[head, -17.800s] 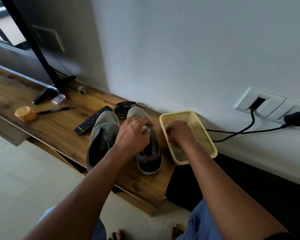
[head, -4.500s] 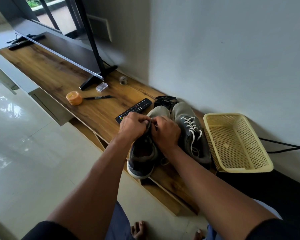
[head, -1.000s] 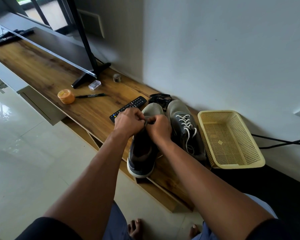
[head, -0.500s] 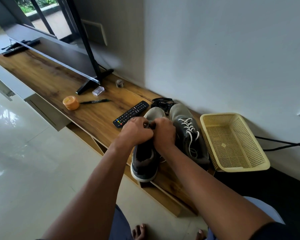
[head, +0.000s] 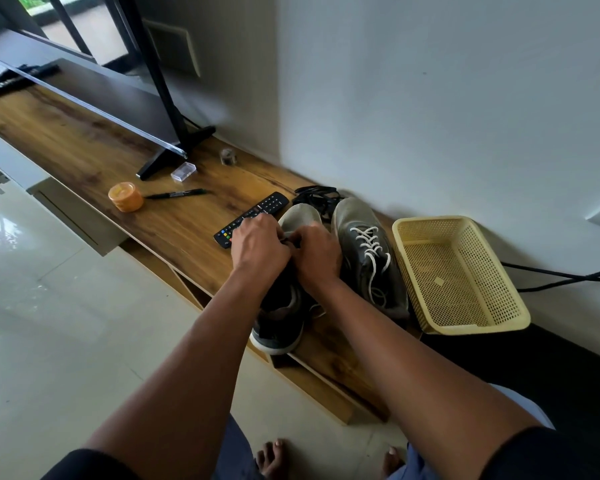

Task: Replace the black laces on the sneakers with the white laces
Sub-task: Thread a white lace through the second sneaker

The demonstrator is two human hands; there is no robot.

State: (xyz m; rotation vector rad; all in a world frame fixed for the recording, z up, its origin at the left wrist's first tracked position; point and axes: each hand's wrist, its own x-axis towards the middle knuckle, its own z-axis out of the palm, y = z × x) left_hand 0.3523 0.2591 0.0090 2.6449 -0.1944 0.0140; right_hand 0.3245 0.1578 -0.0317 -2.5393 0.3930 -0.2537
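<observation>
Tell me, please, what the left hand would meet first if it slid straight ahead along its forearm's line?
Probably the toe of the left sneaker under the left hand, then the black laces heaped beyond; depth is uncertain.

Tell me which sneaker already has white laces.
The sneaker beside the yellow basket, the right sneaker. The left sneaker sits under both hands.

The table (head: 84,140) is seen as wood grain with a smooth, faintly sheened finish. The sneakers (head: 368,251) are shown in matt grey cloth, one threaded with white woven laces (head: 369,242). The basket (head: 465,327) appears as perforated pale yellow plastic. The floor (head: 49,323) is laid in glossy, reflective tiles.
</observation>
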